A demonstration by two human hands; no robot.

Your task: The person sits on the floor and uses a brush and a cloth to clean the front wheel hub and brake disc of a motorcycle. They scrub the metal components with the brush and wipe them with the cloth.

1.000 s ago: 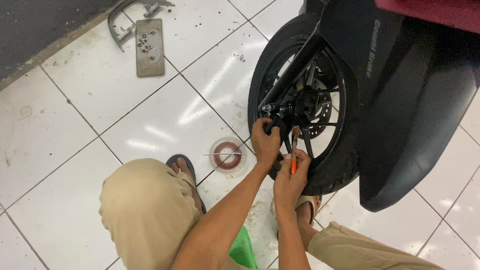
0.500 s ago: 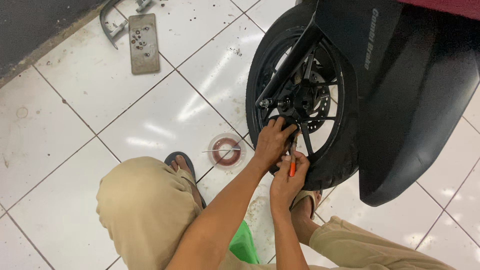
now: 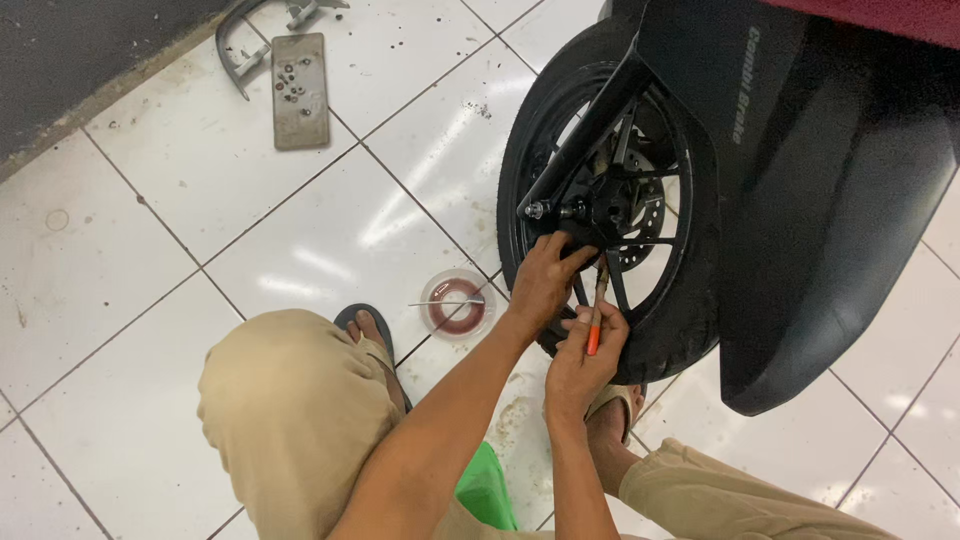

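Orange-handled brush [image 3: 596, 318] pinched in the right hand [image 3: 582, 358] — tip up at the hub.
Left hand [image 3: 543, 283] grips the wheel [image 3: 610, 205] beside it, steadying; small round dish [image 3: 458, 302] sits near on the tiles.

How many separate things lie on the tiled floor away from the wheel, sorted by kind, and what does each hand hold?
Round clear dish with reddish contents: 1
Flat grey plate with small hardware on it: 1
Curved grey metal part: 1
Total: 3

The right hand grips an orange-handled tool; the left hand rests at the wheel hub.
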